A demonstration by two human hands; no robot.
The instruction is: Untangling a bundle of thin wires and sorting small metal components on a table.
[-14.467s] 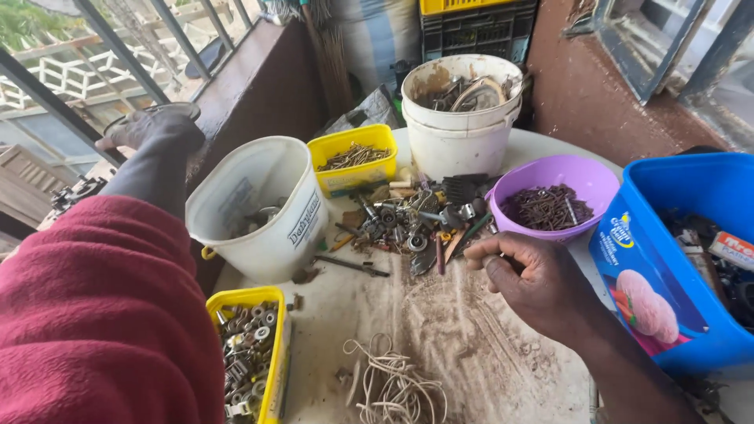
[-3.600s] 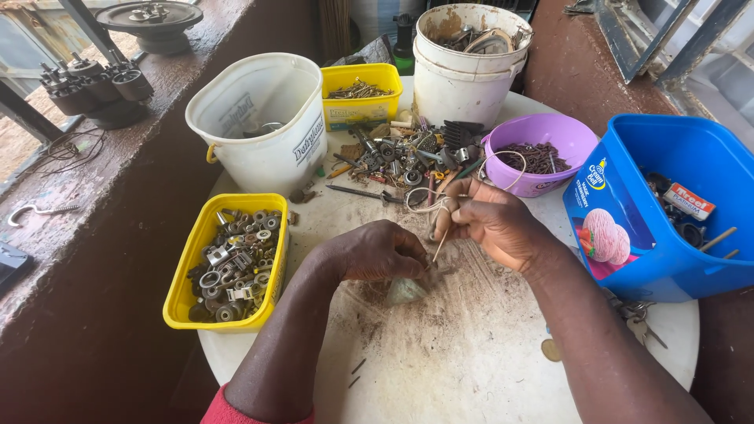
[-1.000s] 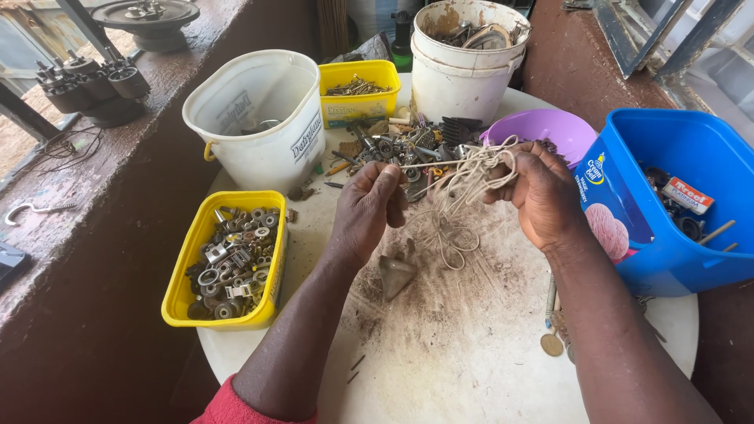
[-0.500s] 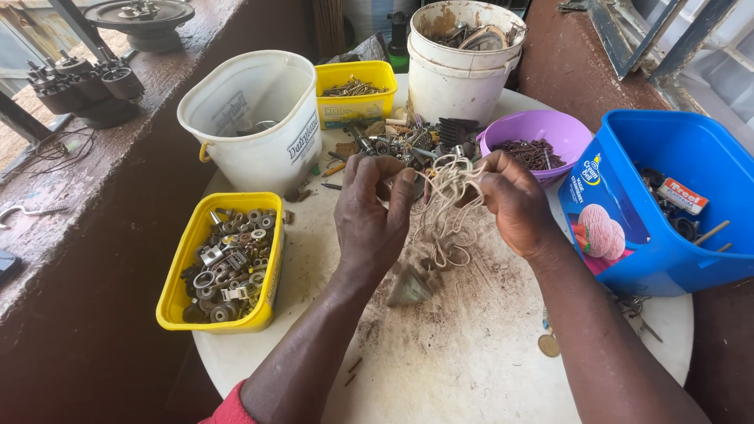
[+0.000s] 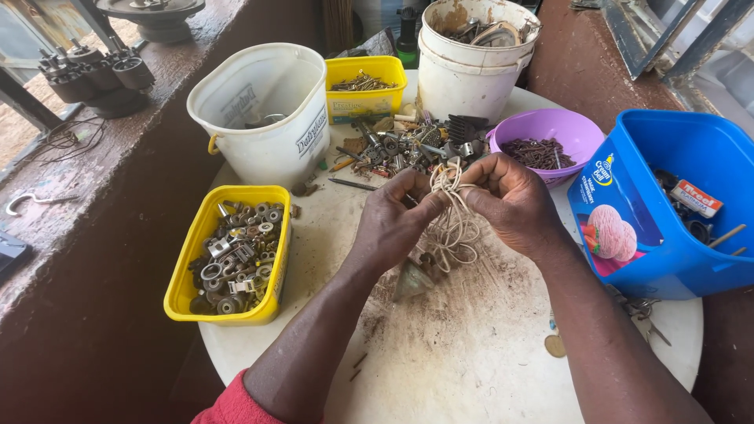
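A tangled bundle of pale string (image 5: 453, 213) hangs between both my hands above the round white table (image 5: 471, 361). My left hand (image 5: 397, 220) pinches the bundle's left side. My right hand (image 5: 510, 200) grips its upper right part, and loose loops dangle down toward the dusty tabletop. Just beyond my hands lies a heap of mixed metal scrap (image 5: 404, 145): screws, bolts and small parts.
A yellow tub of washers and nuts (image 5: 232, 255) sits at the left, a white bucket (image 5: 263, 114) behind it, a small yellow tub (image 5: 365, 86), a large dirty white bucket (image 5: 471, 59), a purple bowl of nails (image 5: 546, 141) and a blue tub (image 5: 667, 204) at right.
Both hands lifted the string off the table and drew together, working the bundle between them. The view shifted slightly; the tubs and buckets stayed put.
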